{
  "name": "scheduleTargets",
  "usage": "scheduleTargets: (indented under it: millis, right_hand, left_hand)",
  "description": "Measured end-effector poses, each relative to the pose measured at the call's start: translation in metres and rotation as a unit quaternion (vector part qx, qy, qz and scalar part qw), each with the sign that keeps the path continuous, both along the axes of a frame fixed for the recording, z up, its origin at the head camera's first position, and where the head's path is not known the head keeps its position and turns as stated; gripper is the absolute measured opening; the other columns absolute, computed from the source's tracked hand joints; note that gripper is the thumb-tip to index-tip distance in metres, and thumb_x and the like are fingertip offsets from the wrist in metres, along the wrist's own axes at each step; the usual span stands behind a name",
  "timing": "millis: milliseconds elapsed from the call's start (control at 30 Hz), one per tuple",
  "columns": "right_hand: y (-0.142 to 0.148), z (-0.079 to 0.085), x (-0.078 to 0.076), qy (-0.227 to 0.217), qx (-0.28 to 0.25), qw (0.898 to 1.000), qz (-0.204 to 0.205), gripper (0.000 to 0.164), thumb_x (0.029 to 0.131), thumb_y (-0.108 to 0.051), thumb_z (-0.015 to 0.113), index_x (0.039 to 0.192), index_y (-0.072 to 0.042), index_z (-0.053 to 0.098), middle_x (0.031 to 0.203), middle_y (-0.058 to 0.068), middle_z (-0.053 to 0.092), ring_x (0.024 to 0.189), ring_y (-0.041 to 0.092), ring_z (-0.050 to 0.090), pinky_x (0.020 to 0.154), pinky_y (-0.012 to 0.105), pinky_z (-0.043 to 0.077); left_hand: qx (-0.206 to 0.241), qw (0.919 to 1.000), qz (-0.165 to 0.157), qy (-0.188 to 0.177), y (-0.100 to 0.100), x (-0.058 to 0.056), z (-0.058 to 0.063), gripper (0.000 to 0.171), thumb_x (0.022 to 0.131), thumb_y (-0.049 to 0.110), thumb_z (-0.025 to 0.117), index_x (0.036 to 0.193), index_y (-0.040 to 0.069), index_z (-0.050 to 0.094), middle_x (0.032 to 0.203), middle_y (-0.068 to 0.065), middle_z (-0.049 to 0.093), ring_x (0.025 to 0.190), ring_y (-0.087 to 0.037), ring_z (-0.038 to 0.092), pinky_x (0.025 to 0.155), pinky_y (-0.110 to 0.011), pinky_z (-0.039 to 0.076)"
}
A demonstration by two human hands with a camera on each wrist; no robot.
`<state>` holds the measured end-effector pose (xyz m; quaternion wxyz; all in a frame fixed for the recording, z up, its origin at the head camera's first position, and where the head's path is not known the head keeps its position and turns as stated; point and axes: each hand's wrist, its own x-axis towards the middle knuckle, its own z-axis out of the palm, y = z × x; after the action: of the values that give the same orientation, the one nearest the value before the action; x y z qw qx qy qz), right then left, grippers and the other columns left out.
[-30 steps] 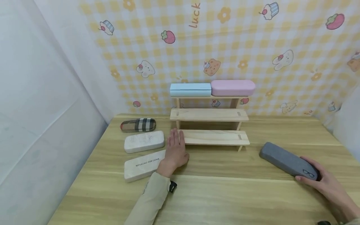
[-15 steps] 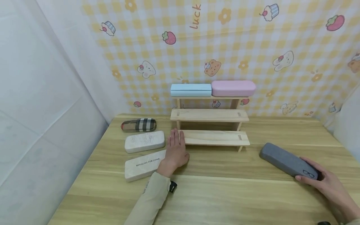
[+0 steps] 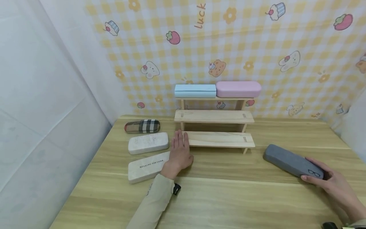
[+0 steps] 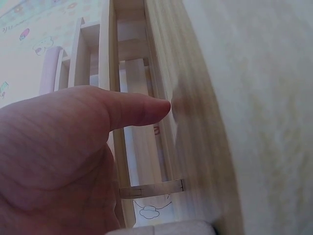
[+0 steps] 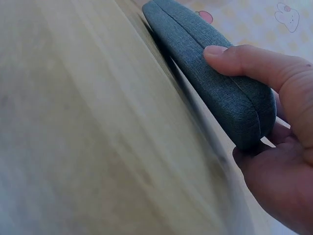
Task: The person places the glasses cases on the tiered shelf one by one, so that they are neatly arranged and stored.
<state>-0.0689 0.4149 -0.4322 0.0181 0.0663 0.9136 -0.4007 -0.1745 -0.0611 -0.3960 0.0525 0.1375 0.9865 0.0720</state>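
My right hand (image 3: 333,184) grips a grey fabric glasses case (image 3: 291,160) by its near end, thumb on one side and fingers on the other. In the right wrist view that end of the case (image 5: 215,73) is raised off the table, while its far end lies close to the wood. My left hand (image 3: 178,156) has straight fingers resting on the left end of the lowest tier of a wooden three-tier rack (image 3: 217,139). From the left wrist, the thumb (image 4: 142,108) points out near the rack's lower board.
A light blue case (image 3: 195,91) and a pink case (image 3: 238,89) stand on the top tier. On the table's left lie a plaid case (image 3: 142,126), a white case (image 3: 148,143) and a cream case with lettering (image 3: 147,168), partly behind my left hand. A checked cloth (image 3: 228,41) hangs behind.
My right hand has lifted the near end of the grey glasses case slightly. The left hand stays on the rack. The head view has shifted a little.
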Motion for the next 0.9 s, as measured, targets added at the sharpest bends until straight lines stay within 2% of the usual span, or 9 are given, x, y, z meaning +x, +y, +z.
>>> scheduleTargets:
  millis: [200,267,367,433,500,600,733,833,900]
  right_hand:
    - [-0.003,0.003,-0.002,0.003,-0.02,1.0,-0.002,0.08,0.089,-0.032,0.064,0.15,-0.024,0.013,0.148,0.032,0.004,0.129,0.055,0.007,0.098,0.066,0.006]
    - [-0.004,0.003,-0.001,0.002,-0.023,1.0,-0.001,0.079,0.089,-0.032,0.063,0.15,-0.026,0.014,0.149,0.03,0.003,0.13,0.052,0.006,0.106,0.053,0.007]
    - [-0.005,0.004,0.0,0.007,-0.028,1.0,-0.004,0.078,0.089,-0.031,0.063,0.15,-0.028,0.014,0.15,0.028,0.001,0.132,0.049,0.002,0.108,0.048,0.002]
    - [-0.005,0.005,0.0,0.007,-0.029,1.0,-0.004,0.078,0.089,-0.03,0.063,0.15,-0.029,0.014,0.151,0.025,-0.001,0.133,0.047,0.001,0.108,0.031,0.002]
    - [-0.005,0.006,0.0,0.01,-0.028,1.0,-0.002,0.077,0.089,-0.03,0.063,0.15,-0.03,0.015,0.151,0.023,-0.002,0.134,0.045,0.001,0.107,0.023,0.007]
    - [-0.002,0.008,0.001,0.017,-0.032,0.999,0.01,0.075,0.091,-0.026,0.062,0.15,-0.031,0.016,0.154,0.011,-0.001,0.137,0.029,0.004,0.084,0.001,0.016]
    - [0.001,0.01,0.001,0.022,-0.031,0.999,0.021,0.073,0.092,-0.023,0.06,0.15,-0.03,0.016,0.154,0.009,0.001,0.134,0.016,0.011,0.072,0.002,0.027]
    - [0.0,0.012,0.0,0.024,-0.021,0.999,0.02,0.073,0.092,-0.024,0.061,0.149,-0.031,0.016,0.153,0.016,0.001,0.134,0.019,0.012,0.07,0.002,0.028]
    - [-0.001,0.014,-0.001,0.028,-0.019,0.999,0.022,0.073,0.091,-0.024,0.061,0.149,-0.032,0.017,0.154,0.011,0.003,0.134,0.015,0.013,0.07,0.002,0.028]
  left_hand:
    - [0.006,1.0,-0.001,-0.004,0.0,-0.001,0.001,0.088,0.09,0.03,0.057,0.146,-0.005,-0.001,0.149,-0.028,-0.011,0.138,-0.037,-0.011,0.11,-0.046,0.003]
    - [0.006,0.9999,0.0,-0.009,-0.001,-0.001,0.002,0.088,0.09,0.03,0.056,0.146,-0.005,-0.002,0.149,-0.027,-0.013,0.138,-0.037,-0.012,0.11,-0.045,0.002]
    - [0.006,1.0,0.001,-0.008,0.0,-0.001,0.002,0.087,0.09,0.03,0.056,0.146,-0.004,0.0,0.15,-0.027,-0.011,0.138,-0.037,-0.01,0.11,-0.046,0.003]
    - [0.004,1.0,0.002,-0.007,0.0,-0.001,0.001,0.087,0.09,0.03,0.056,0.147,-0.004,0.0,0.15,-0.027,-0.01,0.138,-0.037,-0.01,0.11,-0.046,0.003]
    - [0.003,1.0,0.004,-0.007,0.0,-0.001,0.001,0.087,0.09,0.031,0.056,0.147,-0.004,0.0,0.15,-0.027,-0.009,0.138,-0.036,-0.011,0.11,-0.046,0.003]
    - [0.0,1.0,0.004,-0.008,0.0,-0.002,0.0,0.087,0.09,0.031,0.056,0.147,-0.004,0.0,0.15,-0.027,-0.009,0.138,-0.036,-0.011,0.11,-0.046,0.003]
    - [0.0,1.0,0.004,-0.007,0.0,-0.001,0.0,0.087,0.09,0.031,0.057,0.147,-0.004,0.001,0.15,-0.027,-0.009,0.138,-0.036,-0.01,0.11,-0.046,0.004]
    - [0.0,1.0,0.004,-0.005,0.0,-0.001,-0.001,0.086,0.09,0.031,0.057,0.147,-0.004,0.002,0.15,-0.027,-0.008,0.138,-0.036,-0.01,0.11,-0.045,0.005]
    - [-0.002,1.0,0.005,-0.003,0.0,-0.001,0.0,0.086,0.09,0.031,0.057,0.147,-0.004,0.002,0.15,-0.027,-0.007,0.138,-0.036,-0.009,0.11,-0.046,0.005]
